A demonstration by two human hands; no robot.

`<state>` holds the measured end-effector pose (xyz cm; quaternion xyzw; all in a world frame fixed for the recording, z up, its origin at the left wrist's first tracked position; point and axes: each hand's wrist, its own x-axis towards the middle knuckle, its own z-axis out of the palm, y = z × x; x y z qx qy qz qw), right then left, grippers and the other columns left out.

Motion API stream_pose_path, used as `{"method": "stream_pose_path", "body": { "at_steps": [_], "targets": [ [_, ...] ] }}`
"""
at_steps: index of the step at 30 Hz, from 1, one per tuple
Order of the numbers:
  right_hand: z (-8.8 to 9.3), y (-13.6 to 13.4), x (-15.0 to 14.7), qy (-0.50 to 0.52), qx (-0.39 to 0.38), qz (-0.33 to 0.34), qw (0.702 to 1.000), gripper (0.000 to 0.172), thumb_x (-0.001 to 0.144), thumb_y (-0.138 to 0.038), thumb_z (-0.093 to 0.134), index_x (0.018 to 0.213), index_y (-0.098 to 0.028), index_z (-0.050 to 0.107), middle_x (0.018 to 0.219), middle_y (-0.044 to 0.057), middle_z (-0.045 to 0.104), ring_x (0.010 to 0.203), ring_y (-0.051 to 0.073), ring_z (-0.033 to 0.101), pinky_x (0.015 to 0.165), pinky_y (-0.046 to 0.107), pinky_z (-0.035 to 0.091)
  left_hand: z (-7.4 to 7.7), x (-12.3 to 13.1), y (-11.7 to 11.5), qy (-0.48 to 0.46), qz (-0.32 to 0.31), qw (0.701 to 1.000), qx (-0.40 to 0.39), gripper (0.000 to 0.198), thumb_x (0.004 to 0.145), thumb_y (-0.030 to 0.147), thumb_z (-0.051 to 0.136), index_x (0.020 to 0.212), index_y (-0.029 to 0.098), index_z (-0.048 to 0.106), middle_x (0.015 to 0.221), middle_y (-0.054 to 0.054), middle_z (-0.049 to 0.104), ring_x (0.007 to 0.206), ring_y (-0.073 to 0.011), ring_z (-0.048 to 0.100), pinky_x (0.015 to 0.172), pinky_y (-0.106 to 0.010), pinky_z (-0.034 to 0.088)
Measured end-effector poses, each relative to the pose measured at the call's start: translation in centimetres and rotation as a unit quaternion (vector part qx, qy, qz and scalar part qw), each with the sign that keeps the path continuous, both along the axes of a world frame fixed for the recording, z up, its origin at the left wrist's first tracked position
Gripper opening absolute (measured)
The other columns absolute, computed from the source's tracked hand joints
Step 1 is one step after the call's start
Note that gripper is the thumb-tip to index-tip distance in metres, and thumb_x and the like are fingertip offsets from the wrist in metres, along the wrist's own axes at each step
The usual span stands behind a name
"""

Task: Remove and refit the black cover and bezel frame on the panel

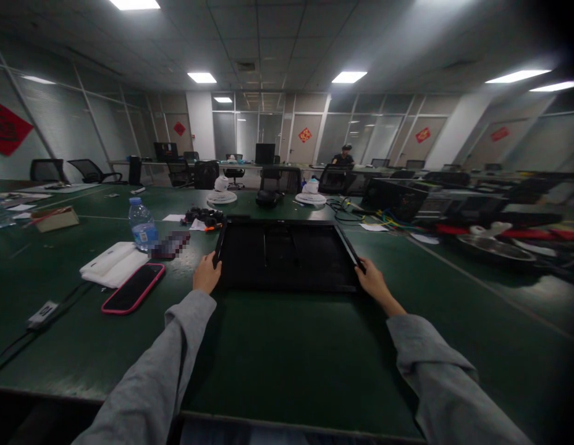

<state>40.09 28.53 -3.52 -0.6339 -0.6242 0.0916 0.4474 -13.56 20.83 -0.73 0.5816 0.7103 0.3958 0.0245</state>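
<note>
A wide black rectangular panel with a raised rim, like a monitor frame (249,272), lies at or just above the green table (287,352) in front of me. A faint U-shaped outline shows inside it; I cannot make out what that is. At its left edge, my left hand (207,274) is closed, thumb on the rim and fingers partly hidden behind it. My right hand (374,279) grips the right edge the same way. Left of my left hand are a phone in a pink case (133,289), a white tissue pack (113,264) and a water bottle (143,225).
Two small white fans (222,196) and a black pouch (267,198) stand beyond the panel. A dark open case with cables (393,201) is at back right, near a round metal pan (495,248). A cable (43,315) runs along the left. A person (343,157) sits far back.
</note>
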Motion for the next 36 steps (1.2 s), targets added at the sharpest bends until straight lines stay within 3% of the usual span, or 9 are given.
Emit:
{"method": "stream_pose_path", "body": {
  "at_steps": [4, 8, 13, 18, 27, 36],
  "targets": [
    [0.4, 0.0, -1.9, -0.002, -0.001, -0.011, 1.000, 0.041, 0.082, -0.031, 0.052, 0.121, -0.019, 0.060, 0.108, 0.014, 0.070, 0.109, 0.032, 0.065, 0.101, 0.049, 0.048, 0.5, -0.5, 0.7, 0.003, 0.032, 0.999, -0.005, 0.040, 0.090, 0.035, 0.055, 0.125, 0.020, 0.069, 0.122, -0.018, 0.068, 0.110, -0.0334, 0.065, 0.094, -0.044, 0.046],
    [1.0, -0.1, -3.0, -0.020, 0.009, -0.009, 1.000, 0.045, 0.086, -0.031, 0.047, 0.127, -0.016, 0.057, 0.116, 0.017, 0.068, 0.108, 0.032, 0.065, 0.102, 0.050, 0.047, 1.0, -0.8, 0.8, 0.018, 0.058, 0.998, -0.016, 0.043, 0.093, 0.039, 0.051, 0.128, 0.021, 0.069, 0.113, -0.018, 0.072, 0.103, -0.0354, 0.067, 0.087, -0.045, 0.047],
    [1.3, -0.2, -3.1, -0.014, 0.033, -0.001, 0.999, 0.045, 0.087, -0.032, 0.047, 0.129, -0.017, 0.056, 0.117, 0.017, 0.068, 0.108, 0.031, 0.065, 0.099, 0.049, 0.049, 1.0, -0.9, 0.6, 0.014, 0.062, 0.998, 0.010, 0.040, 0.092, 0.038, 0.053, 0.126, 0.023, 0.070, 0.109, -0.014, 0.075, 0.100, -0.0312, 0.069, 0.088, -0.041, 0.048],
    [0.9, -0.4, -2.9, -0.023, 0.023, -0.006, 0.999, 0.043, 0.085, -0.028, 0.048, 0.125, -0.014, 0.057, 0.116, 0.018, 0.068, 0.108, 0.032, 0.065, 0.100, 0.051, 0.048, 1.2, -0.8, 0.6, 0.037, 0.069, 0.996, -0.042, 0.038, 0.094, 0.034, 0.053, 0.127, 0.023, 0.069, 0.118, -0.011, 0.073, 0.107, -0.0261, 0.068, 0.092, -0.035, 0.049],
    [0.5, -0.4, -2.7, -0.035, 0.020, 0.022, 0.999, 0.042, 0.084, -0.031, 0.057, 0.124, -0.018, 0.060, 0.107, 0.014, 0.070, 0.106, 0.029, 0.066, 0.096, 0.045, 0.052, 1.1, -1.5, 0.7, 0.061, 0.059, 0.994, -0.067, 0.039, 0.094, 0.034, 0.054, 0.127, 0.020, 0.069, 0.115, -0.012, 0.074, 0.108, -0.0282, 0.068, 0.092, -0.036, 0.049],
    [0.7, -0.2, -2.7, -0.124, -0.036, -0.005, 0.992, 0.044, 0.095, -0.033, 0.044, 0.131, -0.012, 0.054, 0.113, 0.018, 0.069, 0.106, 0.029, 0.066, 0.092, 0.042, 0.051, 0.8, -2.3, 1.4, 0.004, 0.041, 0.996, -0.077, 0.041, 0.093, 0.037, 0.058, 0.127, 0.019, 0.069, 0.115, -0.011, 0.074, 0.108, -0.0246, 0.069, 0.090, -0.032, 0.050]
  ]
}}
